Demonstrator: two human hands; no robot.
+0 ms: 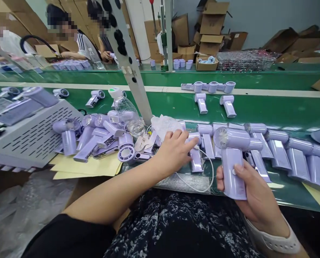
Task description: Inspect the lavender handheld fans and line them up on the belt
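In my right hand (pixel 253 190) is a pale purple handheld fan (pixel 234 168), gripped round its handle with the thumb on a small button and the round head upward. My left hand (pixel 176 150) has its fingers spread and slightly bent, palm down. Its fingertips are beside another purple fan (pixel 196 159) and a crumpled white tissue (pixel 166 125); whether they touch is unclear. A thin white cable (pixel 212 172) loops from near those fingers down to a clear plastic bag (pixel 187 182) at the bench edge.
More purple fans (pixel 298 157) line the bench to the right. Several lie piled (pixel 98 134) on yellow paper at left, beside a vented grey metal box (pixel 38 136). A plastic bottle (pixel 127 113) stands near a slanted metal post (pixel 133 68). Co-workers (pixel 81 43) sit across the green conveyor (pixel 165 102).
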